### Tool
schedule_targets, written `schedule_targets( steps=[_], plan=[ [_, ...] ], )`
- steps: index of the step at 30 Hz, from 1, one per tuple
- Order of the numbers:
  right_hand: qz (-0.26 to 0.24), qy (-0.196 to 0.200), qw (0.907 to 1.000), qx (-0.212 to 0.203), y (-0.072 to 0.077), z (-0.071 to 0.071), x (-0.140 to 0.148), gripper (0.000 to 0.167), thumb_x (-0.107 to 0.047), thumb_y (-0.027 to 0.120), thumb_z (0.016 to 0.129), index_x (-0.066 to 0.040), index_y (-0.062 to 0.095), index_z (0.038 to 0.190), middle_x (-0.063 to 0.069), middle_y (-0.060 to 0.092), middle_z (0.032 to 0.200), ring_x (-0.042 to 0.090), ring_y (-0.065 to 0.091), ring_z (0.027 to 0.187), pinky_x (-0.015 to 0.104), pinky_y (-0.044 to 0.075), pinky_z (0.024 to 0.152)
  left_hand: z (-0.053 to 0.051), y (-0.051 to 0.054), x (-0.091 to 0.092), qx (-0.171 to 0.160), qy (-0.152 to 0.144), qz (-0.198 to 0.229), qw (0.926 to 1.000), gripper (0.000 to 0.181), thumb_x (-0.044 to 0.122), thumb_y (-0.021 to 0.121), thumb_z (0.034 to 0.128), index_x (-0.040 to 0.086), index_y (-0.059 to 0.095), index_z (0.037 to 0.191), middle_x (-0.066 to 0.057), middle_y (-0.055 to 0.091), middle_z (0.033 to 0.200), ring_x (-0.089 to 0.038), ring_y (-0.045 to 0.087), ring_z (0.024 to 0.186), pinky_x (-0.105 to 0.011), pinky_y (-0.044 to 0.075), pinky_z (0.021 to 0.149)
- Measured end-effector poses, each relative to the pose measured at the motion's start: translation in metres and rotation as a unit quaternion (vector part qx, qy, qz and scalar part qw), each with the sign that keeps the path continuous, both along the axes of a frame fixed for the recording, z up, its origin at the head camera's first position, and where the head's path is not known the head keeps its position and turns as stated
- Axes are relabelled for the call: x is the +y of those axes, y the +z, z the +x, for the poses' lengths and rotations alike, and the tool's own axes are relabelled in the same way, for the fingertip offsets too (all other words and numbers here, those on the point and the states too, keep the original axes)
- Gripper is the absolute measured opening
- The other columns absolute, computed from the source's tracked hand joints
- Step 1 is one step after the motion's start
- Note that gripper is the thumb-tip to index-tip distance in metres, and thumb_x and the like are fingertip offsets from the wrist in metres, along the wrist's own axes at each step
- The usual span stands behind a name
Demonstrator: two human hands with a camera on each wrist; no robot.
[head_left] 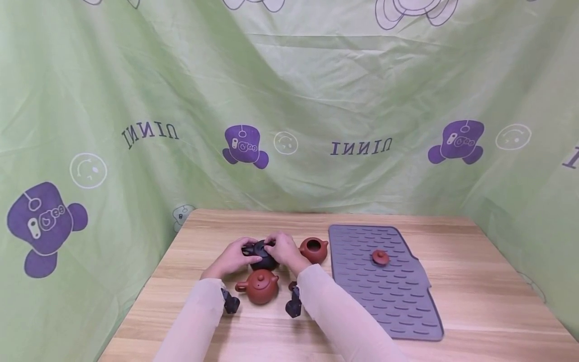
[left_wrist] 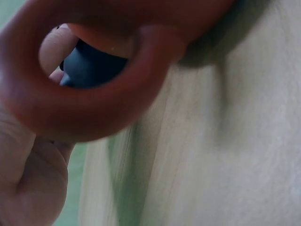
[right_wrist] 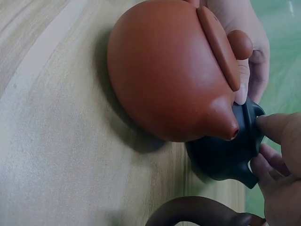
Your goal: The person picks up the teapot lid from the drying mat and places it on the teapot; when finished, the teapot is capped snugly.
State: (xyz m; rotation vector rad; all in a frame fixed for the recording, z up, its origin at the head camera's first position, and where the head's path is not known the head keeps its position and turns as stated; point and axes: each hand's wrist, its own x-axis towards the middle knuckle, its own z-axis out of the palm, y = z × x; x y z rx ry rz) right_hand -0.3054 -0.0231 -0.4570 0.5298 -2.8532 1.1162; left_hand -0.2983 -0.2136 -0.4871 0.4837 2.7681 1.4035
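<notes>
A black teapot (head_left: 266,262) stands on the table between both hands, its handle to the left. My left hand (head_left: 232,258) holds it at the handle side, thumb in front and fingers behind. With thumb and fingertips, my right hand (head_left: 284,250) pinches the black lid (right_wrist: 254,126) at the top of that pot, close above the spout. Nearer to me, a lidded red teapot (head_left: 262,287) stands between the forearms. Its handle (left_wrist: 101,115) fills much of the left wrist view and hides part of the left hand. In the right wrist view it covers part of the black teapot.
An open red teapot (head_left: 315,251) without a lid stands right of the right hand. A grey ribbed mat (head_left: 375,301) lies at the right, with a red lid (head_left: 380,257) on it. A small brown object (head_left: 292,286), partly hidden, shows beside the right wrist.
</notes>
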Motion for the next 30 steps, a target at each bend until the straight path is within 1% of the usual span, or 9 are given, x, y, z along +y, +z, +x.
schedule_targets(
  steps=[6, 9, 12, 14, 18, 20, 22, 25, 30],
  plan=[
    [-0.011, 0.016, 0.9998, 0.000, 0.002, 0.000, 0.005, 0.010, -0.012, 0.074, 0.087, -0.010, 0.073, 0.096, 0.007, 0.068, 0.099, 0.024, 0.061, 0.098, 0.037, 0.048, 0.089, -0.002, -0.003, -0.001, 0.009, -0.006, -0.006, 0.9999, 0.055, 0.026, 0.084, 0.0780, 0.003, 0.062, 0.123, -0.009, 0.063, 0.117, -0.030, 0.056, 0.113, -0.050, 0.041, 0.100],
    [-0.020, 0.024, 0.9995, -0.004, 0.007, 0.001, 0.010, 0.014, -0.011, 0.073, 0.086, -0.008, 0.073, 0.100, 0.009, 0.070, 0.099, 0.025, 0.062, 0.098, 0.037, 0.049, 0.087, -0.003, -0.004, -0.002, 0.010, -0.010, -0.009, 0.9999, 0.058, 0.027, 0.084, 0.0771, 0.002, 0.061, 0.124, -0.010, 0.063, 0.118, -0.030, 0.056, 0.113, -0.049, 0.041, 0.100],
    [-0.025, 0.030, 0.9992, -0.012, 0.014, 0.003, 0.018, 0.017, -0.012, 0.072, 0.087, -0.007, 0.073, 0.104, 0.011, 0.069, 0.102, 0.027, 0.063, 0.100, 0.038, 0.050, 0.087, -0.003, -0.002, -0.002, 0.009, -0.015, -0.022, 0.9996, 0.064, 0.029, 0.084, 0.0766, 0.001, 0.059, 0.127, -0.013, 0.061, 0.122, -0.033, 0.054, 0.116, -0.050, 0.039, 0.102],
    [-0.032, 0.031, 0.9988, -0.022, 0.019, 0.003, 0.024, 0.020, -0.012, 0.070, 0.088, -0.007, 0.072, 0.106, 0.013, 0.069, 0.105, 0.028, 0.062, 0.102, 0.039, 0.050, 0.087, -0.002, 0.003, -0.001, 0.005, -0.015, -0.032, 0.9994, 0.067, 0.030, 0.084, 0.0767, 0.001, 0.057, 0.130, -0.016, 0.058, 0.127, -0.035, 0.051, 0.119, -0.051, 0.037, 0.103],
    [-0.046, 0.037, 0.9978, -0.031, 0.029, 0.001, 0.040, 0.022, -0.010, 0.068, 0.089, -0.004, 0.071, 0.110, 0.014, 0.067, 0.107, 0.028, 0.061, 0.103, 0.040, 0.049, 0.089, 0.002, 0.017, 0.002, -0.001, -0.017, -0.051, 0.9985, 0.070, 0.030, 0.083, 0.0777, 0.001, 0.054, 0.134, -0.020, 0.052, 0.135, -0.039, 0.045, 0.126, -0.054, 0.033, 0.106],
    [-0.049, 0.037, 0.9978, -0.026, 0.032, -0.001, 0.049, 0.022, -0.008, 0.067, 0.089, -0.003, 0.070, 0.111, 0.013, 0.068, 0.107, 0.028, 0.061, 0.103, 0.040, 0.049, 0.090, 0.003, 0.023, 0.003, -0.001, -0.022, -0.058, 0.9981, 0.071, 0.029, 0.083, 0.0781, 0.000, 0.053, 0.135, -0.020, 0.051, 0.136, -0.039, 0.044, 0.128, -0.054, 0.032, 0.106],
    [-0.052, 0.035, 0.9977, -0.024, 0.035, -0.002, 0.058, 0.022, -0.007, 0.066, 0.090, -0.002, 0.069, 0.111, 0.013, 0.067, 0.107, 0.029, 0.061, 0.104, 0.041, 0.049, 0.091, 0.003, 0.028, 0.006, 0.007, -0.032, -0.069, 0.9971, 0.071, 0.029, 0.083, 0.0785, 0.000, 0.053, 0.135, -0.020, 0.051, 0.136, -0.039, 0.044, 0.127, -0.055, 0.033, 0.106],
    [-0.050, 0.028, 0.9982, -0.016, 0.039, -0.002, 0.074, 0.022, -0.006, 0.065, 0.090, 0.000, 0.069, 0.111, 0.013, 0.068, 0.107, 0.030, 0.062, 0.103, 0.041, 0.049, 0.092, 0.002, 0.033, 0.011, 0.020, -0.047, -0.088, 0.9948, 0.071, 0.030, 0.082, 0.0786, 0.000, 0.053, 0.135, -0.018, 0.052, 0.136, -0.038, 0.045, 0.127, -0.054, 0.034, 0.106],
    [-0.034, -0.005, 0.9994, 0.004, 0.043, -0.003, 0.106, 0.022, -0.008, 0.067, 0.090, -0.004, 0.070, 0.111, 0.012, 0.070, 0.106, 0.028, 0.064, 0.102, 0.042, 0.049, 0.092, 0.003, 0.043, 0.025, 0.031, -0.068, -0.116, 0.9904, 0.070, 0.030, 0.081, 0.0797, 0.000, 0.052, 0.136, -0.017, 0.050, 0.138, -0.036, 0.044, 0.129, -0.051, 0.033, 0.107]
  ],
)
